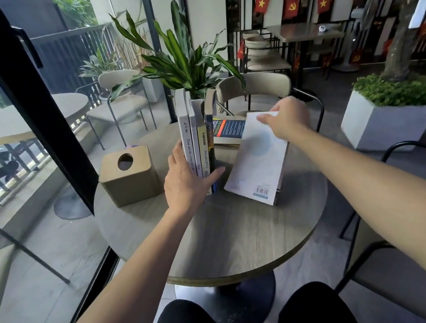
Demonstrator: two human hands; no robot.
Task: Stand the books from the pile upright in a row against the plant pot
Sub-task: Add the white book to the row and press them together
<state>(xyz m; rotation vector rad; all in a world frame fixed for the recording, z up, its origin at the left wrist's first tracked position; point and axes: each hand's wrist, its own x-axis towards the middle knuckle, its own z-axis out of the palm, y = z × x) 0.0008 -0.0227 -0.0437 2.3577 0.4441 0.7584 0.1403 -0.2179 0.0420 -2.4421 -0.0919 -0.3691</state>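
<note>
Desk [217,242]: round and grey, carrying everything here.
Left hand [185,175]: pressing flat, fingers spread, against the near end of the upright books [199,147], bracing them.
Right hand [286,117]: gripping the top edge of a white book [256,161], which is tilting with its lower corner on the desk, just right of the row.
Tissue box [128,175]: sitting left of the row.
Pile [229,130]: lying flat behind the white book.
Plant pot [199,109]: standing at the row's far end, mostly hidden.
</note>
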